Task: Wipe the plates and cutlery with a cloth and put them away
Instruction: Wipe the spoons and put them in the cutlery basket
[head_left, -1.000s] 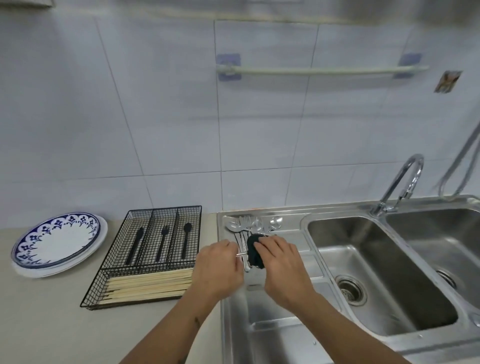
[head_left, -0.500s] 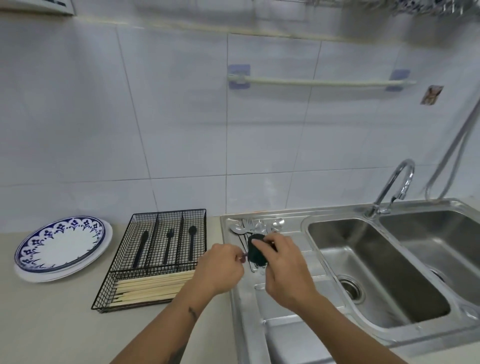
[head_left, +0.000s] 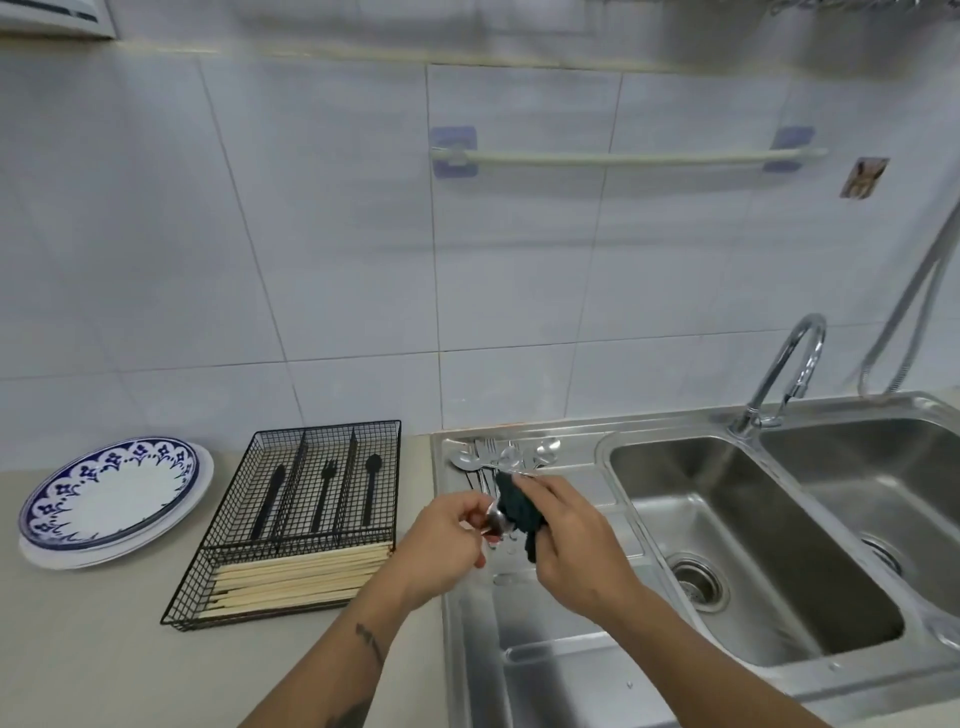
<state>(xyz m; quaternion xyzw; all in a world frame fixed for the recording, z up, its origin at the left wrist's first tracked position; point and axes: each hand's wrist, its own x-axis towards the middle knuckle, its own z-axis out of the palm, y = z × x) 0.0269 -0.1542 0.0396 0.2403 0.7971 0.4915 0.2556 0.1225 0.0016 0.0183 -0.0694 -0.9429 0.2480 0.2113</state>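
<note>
- My left hand is over the left edge of the steel drainboard, its fingers pinched around a metal spoon; only the shiny bowl end shows between my two hands.
- My right hand is just beside it, fingers clenched on a dark green cloth that is pressed against the spoon and folds down under my palm.
- Left of my hands, on the bench, sits a black wire cutlery tray. Its near long compartment holds a bundle of pale wooden chopsticks lying crosswise.
- The tray's three far compartments each hold one black piece: a knife on the left, a fork in the middle, a spoon-shaped one on the right.
- Right of the drainboard are the two basins of the sink, each with a drain; the curved tap rises behind the divider between them.
- Just beyond my hands, at the far end of the drainboard, a cluster of unwiped metal cutlery lies with bowls and tines pointing to the wall; I make out spoons and at least one fork.
- Far left on the bench, a stack of plates rests flat, the top one white with a blue patterned rim.
- On the tiled wall beyond, a pale rail hangs on two stick-on mounts.
</note>
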